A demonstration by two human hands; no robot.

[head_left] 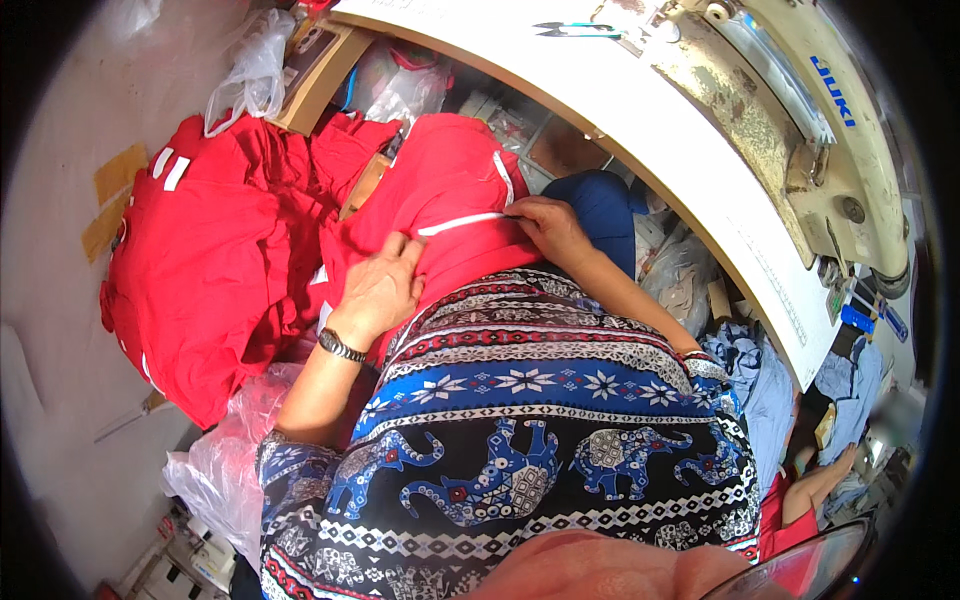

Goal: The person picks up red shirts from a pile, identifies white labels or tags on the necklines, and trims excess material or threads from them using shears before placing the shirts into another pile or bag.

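Red cloth (455,160) lies across my lap, with a narrow white strip (460,224) running over it. My right hand (553,230) pinches the right end of this strip between thumb and fingers. At the strip's left end, my left hand (380,287) rests on the red cloth with its fingers stretched out and nothing visibly gripped; a dark watch is on that wrist. A second white strip (503,178) shows farther up the cloth. To the left, a large heap of red garments (215,260) with white stripes adjoins the lap cloth.
A white sewing table (500,38) curves along the right, carrying a sewing machine (850,130) and thread snips (578,30). Plastic bags (250,85) hang at upper left. Light blue cloth (752,385) lies below the table's right end, near another person's limb (818,487).
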